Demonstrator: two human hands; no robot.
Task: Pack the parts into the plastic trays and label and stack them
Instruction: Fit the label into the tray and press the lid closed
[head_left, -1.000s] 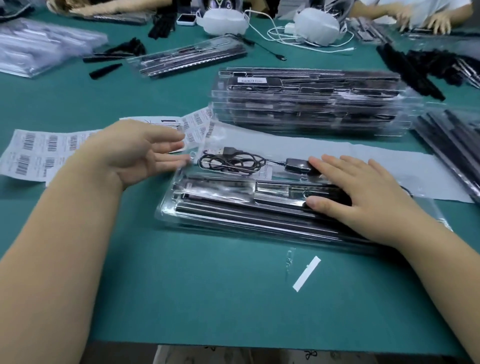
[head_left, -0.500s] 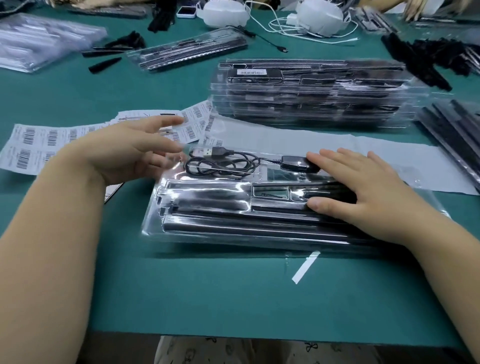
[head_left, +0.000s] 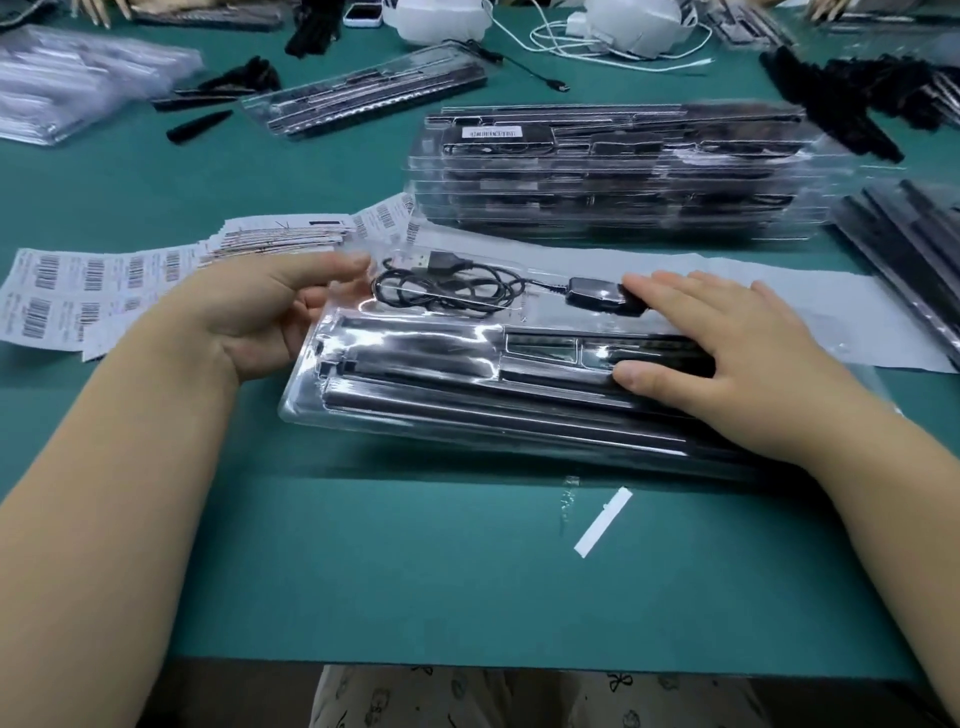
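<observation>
A clear plastic tray (head_left: 415, 364) lies in front of me on the green table, packed with long black parts and a coiled black USB cable (head_left: 447, 286) along its far side. My left hand (head_left: 260, 312) holds the tray's left far corner, thumb on top and fingers curled at the edge. My right hand (head_left: 727, 358) lies flat on the right half of the tray, fingers straight, fingertips by the cable's black block. Behind it stands a stack of filled trays (head_left: 613, 171), with a white label on the top one.
Sheets of barcode labels (head_left: 78, 291) lie at the left. A white paper strip (head_left: 727, 265) runs under the tray's far side, and a small white strip (head_left: 602, 522) lies near the front edge. More trays (head_left: 363, 98) and loose black parts (head_left: 857, 104) sit further back and at the right.
My left hand went from open beside the tray to holding its left far corner. The tray shifted slightly left and its left end has risen. My right hand stays flat on it.
</observation>
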